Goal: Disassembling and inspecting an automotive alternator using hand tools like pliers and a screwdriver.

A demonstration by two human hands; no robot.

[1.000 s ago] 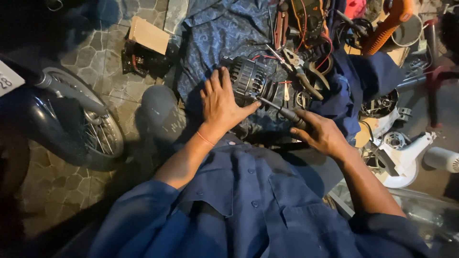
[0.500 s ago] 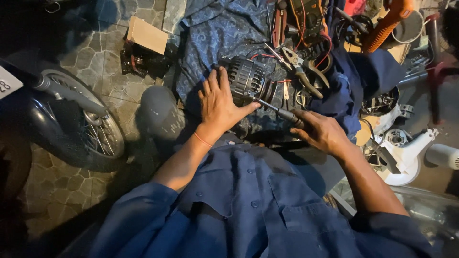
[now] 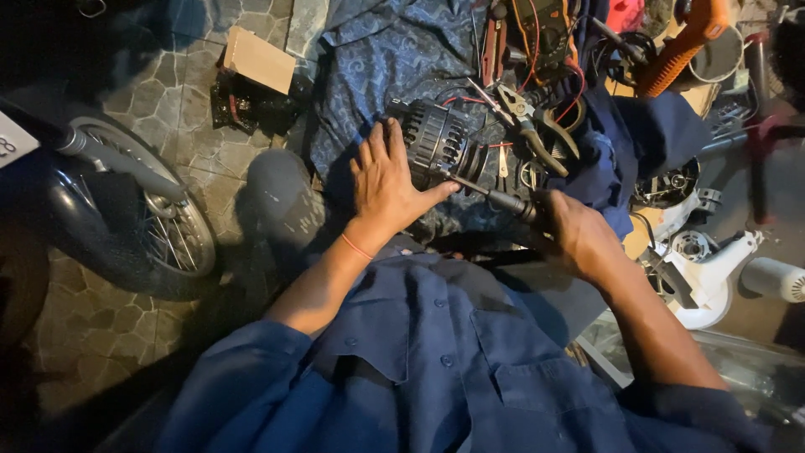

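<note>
Head view: left hand (image 3: 387, 186) spread flat, fingers open, palm pressed on the near side of a black ribbed alternator (image 3: 438, 147), thumb stretched toward its pulley end; steadying it, not clenched. The alternator lies on a blue patterned cloth (image 3: 394, 59) on the floor, just beyond the left hand. Right hand (image 3: 577, 233) clenched around the dark handle of a screwdriver (image 3: 496, 198), shaft pointing at the alternator's pulley side, tip touching or nearly so, cannot tell. Pliers (image 3: 530, 126) lie just beyond the right hand. A motorcycle wheel (image 3: 147, 222) sits well left of the left hand. White fan housing (image 3: 700, 273) right of the right hand.
</note>
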